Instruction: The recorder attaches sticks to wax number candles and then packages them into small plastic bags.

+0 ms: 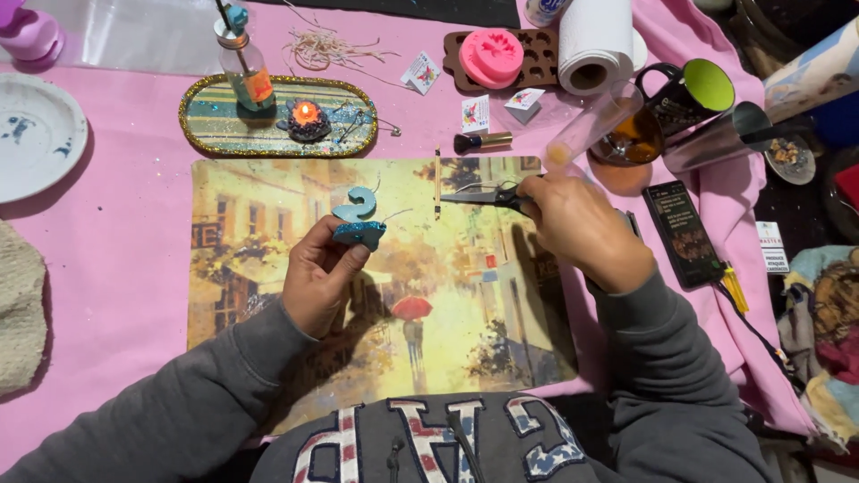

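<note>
A person in a grey sweatshirt works over a painted street-scene placemat (268,295) laid on a pink-covered bench (125,268). The left hand (318,277) is closed around the glittered base of a light-blue number-shaped candle (356,217), lifting it just above the placemat's upper middle, upright, so its thin wick trails free to the right. The right hand (582,228) grips the handles of small scissors (488,195) near the placemat's top right edge, blades aimed left toward the candle, apparently to bring them level with the wick.

Beyond the placemat's top edge, an oval glitter-rimmed tray (206,134) keeps a lit tealight holder (306,118) and a small bottle (245,67) clear of the working area. A brown mould with a pink piece (494,55) and a paper towel roll (595,40) lie farther back, and a phone (684,233) rests right of the placemat.
</note>
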